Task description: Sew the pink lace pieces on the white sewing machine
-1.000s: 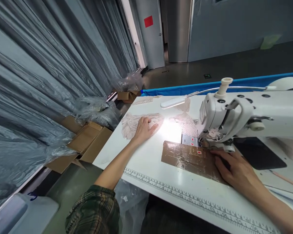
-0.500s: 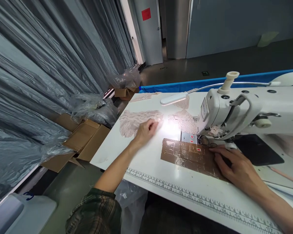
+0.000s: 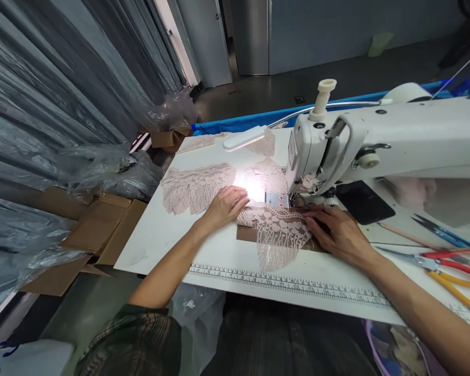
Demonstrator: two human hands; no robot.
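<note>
A pale pink lace piece [image 3: 282, 232] with a scalloped edge lies over a brown taped sheet [image 3: 246, 233], just in front of the needle area. My left hand [image 3: 226, 205] has its fingers closed together on the left end of the lace, beside the lamp's glare. At the other end, the thumb and forefinger of my right hand [image 3: 332, 227] pinch the lace edge close to the presser foot. The white sewing machine [image 3: 348, 141] stands right behind. Its needle tip is too small to make out.
More lace pieces [image 3: 198, 188] lie at the left of the white table [image 3: 156, 235]. A lamp [image 3: 246, 138] shines over the middle. Right of my right hand are a black phone-like slab [image 3: 366, 201], scissors [image 3: 442, 230] and red-and-yellow-handled tools [image 3: 454, 263]. Cardboard boxes [image 3: 97, 224] stand left.
A lace piece now covers much of the brown sheet, which was bare before. My left hand has come nearer the needle area and holds that lace. The camera view has shifted right.
</note>
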